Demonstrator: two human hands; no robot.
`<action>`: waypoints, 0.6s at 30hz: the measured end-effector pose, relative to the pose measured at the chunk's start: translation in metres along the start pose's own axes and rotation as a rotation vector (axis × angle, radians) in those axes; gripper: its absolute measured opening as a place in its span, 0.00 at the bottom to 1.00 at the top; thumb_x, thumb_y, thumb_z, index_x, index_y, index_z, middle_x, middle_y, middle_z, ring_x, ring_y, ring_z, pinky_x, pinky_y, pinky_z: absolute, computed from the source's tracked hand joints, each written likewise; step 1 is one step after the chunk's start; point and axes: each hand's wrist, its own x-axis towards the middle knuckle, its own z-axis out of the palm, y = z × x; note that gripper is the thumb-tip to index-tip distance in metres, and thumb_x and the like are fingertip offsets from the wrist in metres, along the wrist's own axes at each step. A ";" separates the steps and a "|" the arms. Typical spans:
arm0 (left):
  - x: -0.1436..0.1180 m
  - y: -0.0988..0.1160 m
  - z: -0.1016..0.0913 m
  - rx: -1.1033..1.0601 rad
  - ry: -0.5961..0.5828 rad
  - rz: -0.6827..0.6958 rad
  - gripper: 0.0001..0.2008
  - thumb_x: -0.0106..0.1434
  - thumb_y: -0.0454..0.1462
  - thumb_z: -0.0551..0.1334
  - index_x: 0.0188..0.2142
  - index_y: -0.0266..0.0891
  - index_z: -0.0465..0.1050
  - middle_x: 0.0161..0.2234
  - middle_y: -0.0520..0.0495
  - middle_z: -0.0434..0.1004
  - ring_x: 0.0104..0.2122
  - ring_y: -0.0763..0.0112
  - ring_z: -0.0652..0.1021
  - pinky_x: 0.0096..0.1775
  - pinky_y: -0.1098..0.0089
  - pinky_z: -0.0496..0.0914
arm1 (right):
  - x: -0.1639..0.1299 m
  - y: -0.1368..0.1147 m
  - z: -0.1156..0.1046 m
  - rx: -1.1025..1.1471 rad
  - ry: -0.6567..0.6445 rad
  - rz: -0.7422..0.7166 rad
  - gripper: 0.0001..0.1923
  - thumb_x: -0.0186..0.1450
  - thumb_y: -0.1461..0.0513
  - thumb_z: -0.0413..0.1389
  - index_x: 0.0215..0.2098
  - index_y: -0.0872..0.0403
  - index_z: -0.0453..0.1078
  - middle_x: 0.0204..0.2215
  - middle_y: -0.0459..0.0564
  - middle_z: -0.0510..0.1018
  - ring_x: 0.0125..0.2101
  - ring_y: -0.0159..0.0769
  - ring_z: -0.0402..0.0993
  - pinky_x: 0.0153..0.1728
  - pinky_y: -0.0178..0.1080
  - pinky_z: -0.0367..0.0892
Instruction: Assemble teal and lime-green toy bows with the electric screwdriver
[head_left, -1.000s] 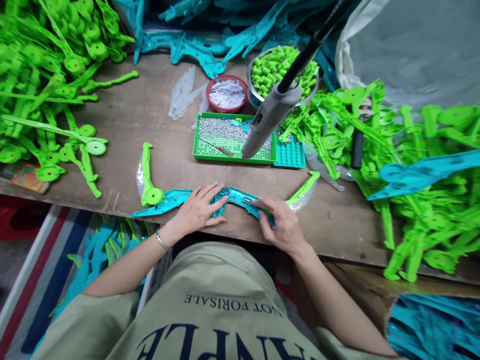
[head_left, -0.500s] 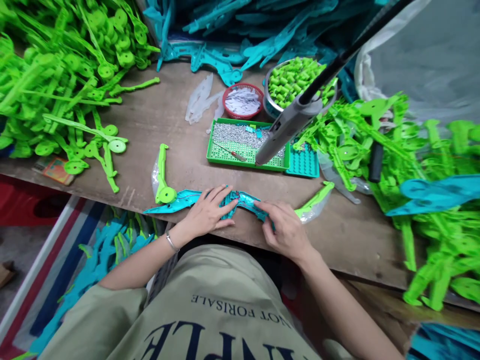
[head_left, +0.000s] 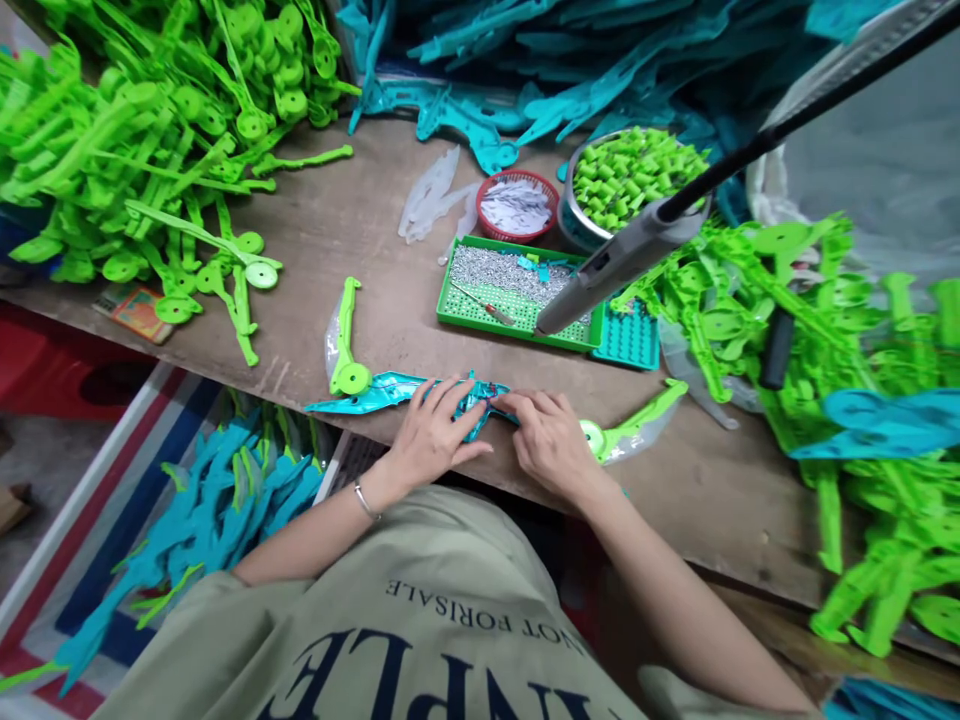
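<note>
A curved blue plastic shell (head_left: pixel 375 392) lies at the table's near edge, with thin dark-red wires (head_left: pixel 493 390) in its middle. My left hand (head_left: pixel 435 425) rests over the shell, fingers spread and thumb apart, steadying it from above. At the middle, the curled fingers of my right hand (head_left: pixel 551 435) press together by the wires; whatever is between the fingertips is hidden. A green arm piece with a round disc (head_left: pixel 349 377) and a clear blade meets the shell's left end. Another green arm piece (head_left: pixel 637 420) is at the right end, which my right hand partly covers.
Beyond the shell sits a green tray (head_left: pixel 517 335) of small metal screws with a screwdriver (head_left: pixel 484 303). Behind it are a red basket (head_left: pixel 553 205) of white slips and a metal bowl (head_left: pixel 574 215) of green pieces. A grey tool (head_left: pixel 615 265) hangs above. Green parts (head_left: pixel 97 150) pile up left and right.
My right hand has moved left along the shell, from its right half to the wires at the middle. My left hand stays on the shell. The whole view has shifted slightly.
</note>
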 end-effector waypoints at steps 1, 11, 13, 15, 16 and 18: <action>0.000 0.004 0.002 -0.007 0.000 -0.022 0.28 0.70 0.53 0.61 0.62 0.41 0.71 0.63 0.34 0.71 0.64 0.49 0.69 0.64 0.47 0.63 | 0.000 0.000 0.001 0.002 0.000 0.002 0.24 0.61 0.74 0.49 0.54 0.56 0.67 0.46 0.55 0.83 0.45 0.45 0.74 0.45 0.46 0.62; 0.005 0.014 0.008 -0.010 -0.104 -0.104 0.30 0.68 0.49 0.65 0.65 0.41 0.68 0.63 0.34 0.72 0.64 0.48 0.70 0.64 0.44 0.62 | 0.010 0.006 -0.003 0.146 0.098 0.006 0.25 0.62 0.73 0.50 0.54 0.49 0.69 0.41 0.48 0.84 0.41 0.42 0.80 0.55 0.50 0.70; 0.003 0.014 0.008 0.009 -0.095 -0.096 0.30 0.69 0.50 0.64 0.65 0.41 0.68 0.63 0.34 0.72 0.64 0.48 0.70 0.64 0.44 0.62 | 0.015 0.004 -0.004 0.112 0.130 0.004 0.25 0.63 0.73 0.51 0.56 0.50 0.69 0.43 0.50 0.85 0.45 0.43 0.80 0.55 0.51 0.70; 0.001 0.015 0.010 0.032 -0.061 -0.094 0.29 0.69 0.51 0.64 0.64 0.40 0.68 0.62 0.35 0.73 0.63 0.49 0.71 0.64 0.44 0.63 | 0.019 0.002 -0.003 0.071 0.126 -0.018 0.25 0.62 0.73 0.50 0.56 0.52 0.68 0.45 0.53 0.84 0.49 0.45 0.80 0.54 0.51 0.71; -0.001 0.015 0.011 0.042 -0.038 -0.097 0.29 0.69 0.51 0.63 0.63 0.40 0.69 0.62 0.35 0.73 0.63 0.50 0.72 0.63 0.44 0.63 | 0.020 0.001 -0.002 0.055 0.123 -0.034 0.25 0.62 0.74 0.50 0.56 0.53 0.68 0.44 0.53 0.84 0.49 0.45 0.80 0.53 0.51 0.72; -0.004 0.015 0.016 0.051 0.013 -0.100 0.28 0.69 0.52 0.64 0.63 0.40 0.70 0.61 0.36 0.74 0.62 0.50 0.73 0.63 0.45 0.64 | 0.022 0.000 0.002 0.037 0.131 -0.070 0.25 0.62 0.75 0.49 0.55 0.54 0.67 0.43 0.54 0.85 0.47 0.44 0.81 0.51 0.50 0.73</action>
